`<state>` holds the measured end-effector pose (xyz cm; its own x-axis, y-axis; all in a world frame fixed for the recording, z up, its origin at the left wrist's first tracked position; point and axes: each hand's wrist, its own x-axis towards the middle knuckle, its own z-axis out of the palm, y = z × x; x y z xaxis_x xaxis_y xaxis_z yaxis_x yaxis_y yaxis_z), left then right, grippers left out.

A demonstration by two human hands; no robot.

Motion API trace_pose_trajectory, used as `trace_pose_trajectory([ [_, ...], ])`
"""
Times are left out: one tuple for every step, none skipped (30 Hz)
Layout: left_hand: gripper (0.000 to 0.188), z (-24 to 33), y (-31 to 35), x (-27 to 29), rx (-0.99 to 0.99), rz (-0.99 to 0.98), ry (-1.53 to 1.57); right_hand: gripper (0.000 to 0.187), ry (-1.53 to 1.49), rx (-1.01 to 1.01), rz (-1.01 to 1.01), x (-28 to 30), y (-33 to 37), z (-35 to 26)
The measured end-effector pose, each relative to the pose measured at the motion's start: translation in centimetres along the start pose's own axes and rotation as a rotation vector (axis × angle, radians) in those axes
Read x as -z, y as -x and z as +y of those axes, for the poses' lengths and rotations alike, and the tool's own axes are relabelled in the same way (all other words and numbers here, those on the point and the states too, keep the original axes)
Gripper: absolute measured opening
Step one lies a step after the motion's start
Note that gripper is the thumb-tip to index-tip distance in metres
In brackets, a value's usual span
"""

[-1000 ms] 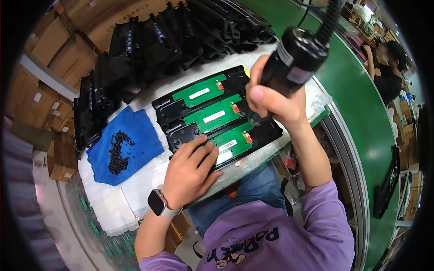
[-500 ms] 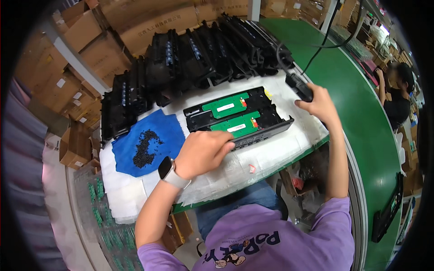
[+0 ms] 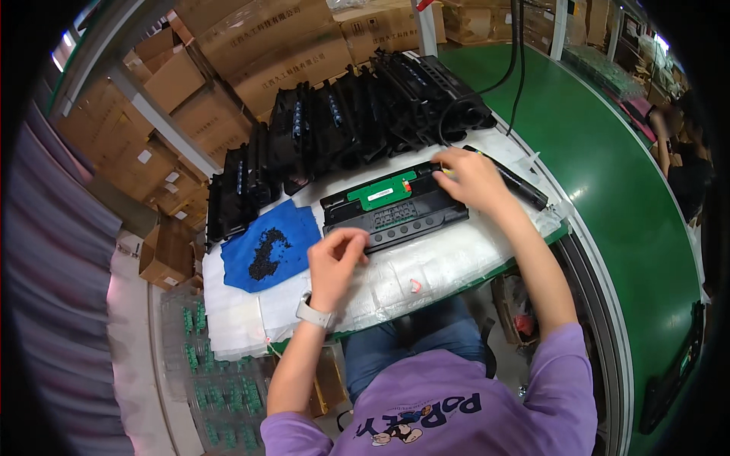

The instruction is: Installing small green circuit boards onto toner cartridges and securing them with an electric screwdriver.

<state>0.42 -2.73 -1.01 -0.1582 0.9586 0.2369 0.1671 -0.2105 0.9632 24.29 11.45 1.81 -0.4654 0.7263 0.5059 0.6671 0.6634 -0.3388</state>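
A black plastic housing [image 3: 355,207] lies on the white-covered table in front of me. A green circuit board [image 3: 379,194] shows in its far half, and a black button panel [image 3: 414,228] faces up along its near side. By the panel's near left corner is my left hand [image 3: 334,266], its thumb and fingers curled together; whatever is between them is hidden. My right hand [image 3: 473,179] reaches over the housing's far right end, fingers and thumb bent onto it. Just right of that hand lies a black corded electric screwdriver [image 3: 513,182], untouched.
Small black screws [image 3: 266,254] lie on a blue cloth [image 3: 304,222] to the left. Several black plastic assemblies [image 3: 334,114] line the table's far edge. A green conveyor belt [image 3: 563,152] runs along the right, with another person [image 3: 690,171] beyond it. Cardboard boxes [image 3: 293,57] stand behind.
My right hand has put the screwdriver down and moved to the housing. The button panel now faces up over the nearer circuit board. My left hand has shifted toward the panel's left corner.
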Motion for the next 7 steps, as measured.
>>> trace_pose_trajectory([
  [0.017,0.4,1.1,-0.3,0.204,-0.079,0.194,0.026,0.039,0.145,0.031,-1.5,-1.0,-0.1],
  [0.020,0.5,1.7,-1.0,0.294,-0.128,0.364,0.018,0.121,0.252,0.057,-2.9,-2.1,0.2],
  [0.025,0.6,2.2,-1.8,0.383,-0.177,0.535,0.018,0.117,0.257,0.059,-3.8,-2.6,0.4],
  [0.028,0.7,2.5,-2.5,0.440,-0.193,0.579,0.016,0.216,0.243,-0.036,-4.9,-3.4,0.5],
  [0.032,0.8,2.6,-3.0,0.491,-0.214,0.619,0.015,0.317,0.226,-0.122,-5.8,-4.1,0.6],
  [0.036,0.2,2.7,-3.1,0.531,-0.331,0.690,0.015,0.171,0.112,-0.184,-6.8,-4.4,1.0],
  [0.036,0.3,2.5,-2.6,0.526,-0.318,0.685,0.021,0.144,0.096,-0.308,-6.6,-5.1,1.0],
])
